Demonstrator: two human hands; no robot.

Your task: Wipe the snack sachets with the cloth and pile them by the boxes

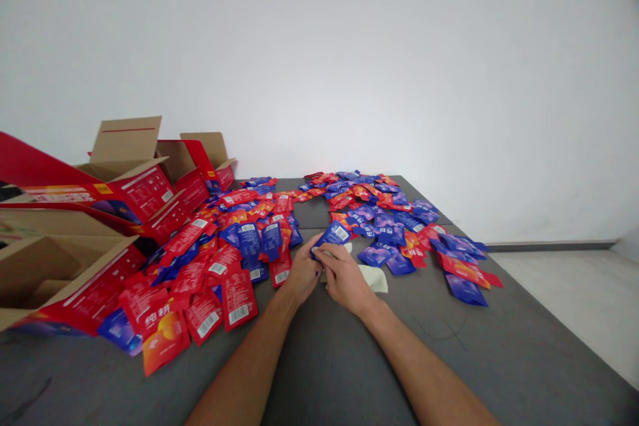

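A blue pouch (334,234) with a white barcode label is held between my two hands, near the middle of the dark table (344,359). My left hand (303,271) is closed on its left side. From the right, my right hand (342,274) pinches the pouch's lower edge with bent fingers. Beneath and beside my right hand lies a pale cloth or sheet (374,277), partly covered. Many red pouches (238,299) and blue pouches (271,241) lie in a loose pile to the left of my hands.
Open red cardboard boxes (150,190) stand along the left side, one open box (54,273) nearest me. More blue and red pouches (392,233) spread over the right and far parts of the table. A white wall (349,66) rises behind the table.
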